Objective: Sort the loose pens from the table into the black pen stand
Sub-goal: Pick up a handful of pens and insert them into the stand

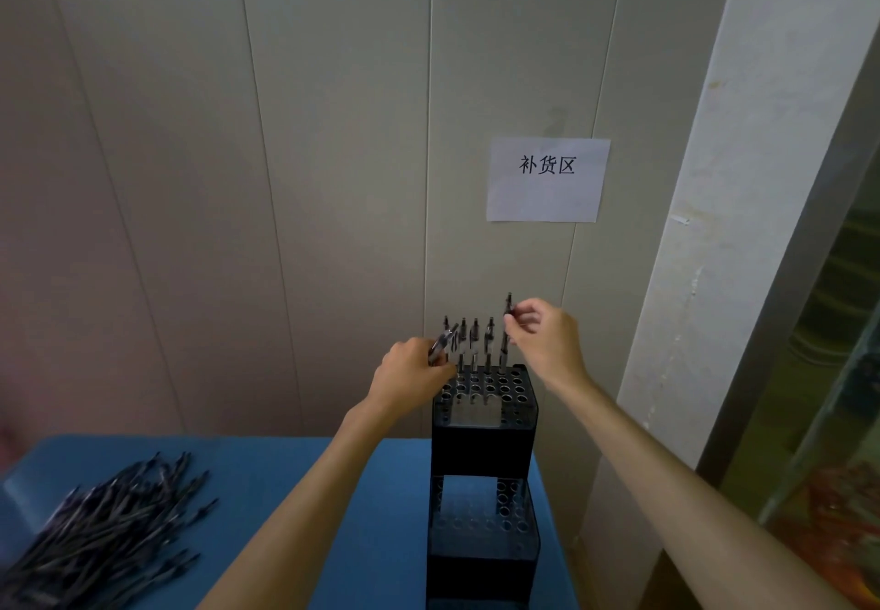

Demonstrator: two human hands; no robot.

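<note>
Black pen stand (483, 438) back row holds upright pens (475, 340).

One head-worn camera looks forward and slightly down, close over the tabletop (295, 490), facing the far wall (238, 181)

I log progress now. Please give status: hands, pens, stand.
Right hand pinches pen over back row of black pen stand. Left hand grips spare pens. Big pile remains on blue table. Nothing blocking.
</note>
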